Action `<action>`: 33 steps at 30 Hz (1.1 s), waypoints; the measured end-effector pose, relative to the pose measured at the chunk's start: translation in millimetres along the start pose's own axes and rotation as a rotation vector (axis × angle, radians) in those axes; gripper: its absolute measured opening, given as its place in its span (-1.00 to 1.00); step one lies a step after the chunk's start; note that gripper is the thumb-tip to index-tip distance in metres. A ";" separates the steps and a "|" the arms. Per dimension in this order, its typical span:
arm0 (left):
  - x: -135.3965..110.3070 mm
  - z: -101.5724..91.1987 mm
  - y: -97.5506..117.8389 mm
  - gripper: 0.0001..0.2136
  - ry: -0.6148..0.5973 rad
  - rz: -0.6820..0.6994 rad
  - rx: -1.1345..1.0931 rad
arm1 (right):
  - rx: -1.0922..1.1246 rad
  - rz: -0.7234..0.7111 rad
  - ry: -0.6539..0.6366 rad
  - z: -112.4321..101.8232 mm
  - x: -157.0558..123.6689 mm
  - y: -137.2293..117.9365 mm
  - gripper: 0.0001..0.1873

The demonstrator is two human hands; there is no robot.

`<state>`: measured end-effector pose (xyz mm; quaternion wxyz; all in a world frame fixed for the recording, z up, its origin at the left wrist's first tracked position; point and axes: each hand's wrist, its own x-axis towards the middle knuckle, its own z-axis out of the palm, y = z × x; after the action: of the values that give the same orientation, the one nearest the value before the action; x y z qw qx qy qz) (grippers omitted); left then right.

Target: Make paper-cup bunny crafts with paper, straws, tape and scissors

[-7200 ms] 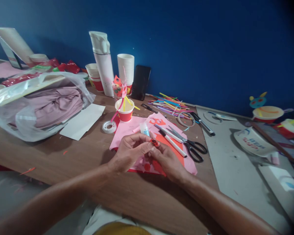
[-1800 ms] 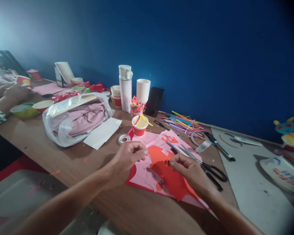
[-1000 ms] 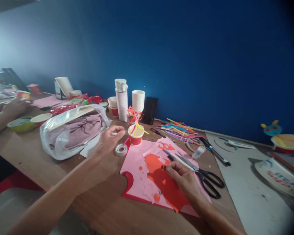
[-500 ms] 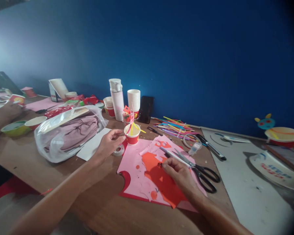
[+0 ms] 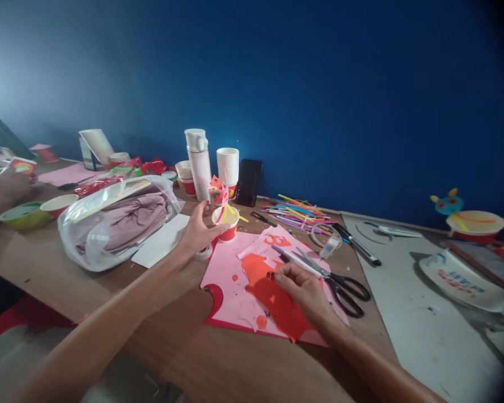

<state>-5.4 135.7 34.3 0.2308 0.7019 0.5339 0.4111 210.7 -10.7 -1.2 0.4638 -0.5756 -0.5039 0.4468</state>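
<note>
My left hand is stretched out over the wooden table, fingers apart and curving round the near side of a small red paper cup with yellow and pink strips sticking out of it. A roll of clear tape lies just under that hand. My right hand rests on the pink and orange paper sheets, pinching a tiny red piece with black marks between thumb and fingertip.
Black scissors and a white pen lie right of my right hand. A plastic bag with cloth sits at left. A white bottle, stacked cups, a phone and coloured strips line the wall. Another person's hand is far left.
My left hand left the paper pieces, swung left and forward, and now reaches the red cup. My right hand stays on the sheets, still pinching the small piece.
</note>
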 end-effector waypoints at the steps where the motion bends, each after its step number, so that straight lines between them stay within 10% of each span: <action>1: 1.2 2.8 0.6 -0.28 -0.004 0.013 -0.002 | -0.007 -0.002 0.000 -0.2 0.1 0.6 -0.78; 12: 6.2 12.1 5.8 -0.39 -0.063 0.126 -0.149 | 0.028 -0.025 0.050 -7.3 3.0 -4.0 -0.79; 22: -10.6 21.6 21.5 -0.36 -0.477 0.142 -0.418 | 0.173 -0.145 0.080 -14.4 5.4 2.7 -0.83; 33: -7.2 48.9 24.3 -0.33 -0.641 0.306 -0.467 | 0.237 -0.163 0.033 -11.2 8.0 8.7 -0.82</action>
<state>47.8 126.7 23.2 0.4741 0.7944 0.2173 0.3113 223.9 -4.2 -8.2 0.5716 -0.4812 -0.4851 0.4543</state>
